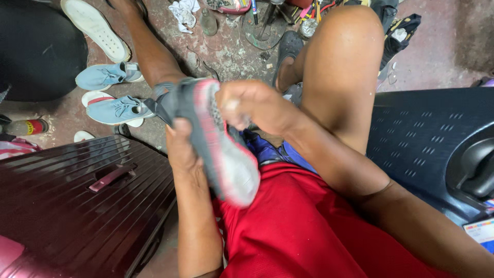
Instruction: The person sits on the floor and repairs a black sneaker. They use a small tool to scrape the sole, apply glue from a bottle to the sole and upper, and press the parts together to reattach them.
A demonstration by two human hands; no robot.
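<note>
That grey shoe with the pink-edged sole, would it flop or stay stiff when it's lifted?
The grey shoe probably holds its shape: its sole stays straight though the left hand grips only one side. Likely light, since the right hand merely rests against it. The upper may be softer.

Shoe-repair workshop, loose shoes [110, 77], scattered tools [267, 23], stained concrete floor [231, 51]

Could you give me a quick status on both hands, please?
Left hand grips grey shoe, sole up. Right hand presses on its sole. Nothing in the way.
</note>
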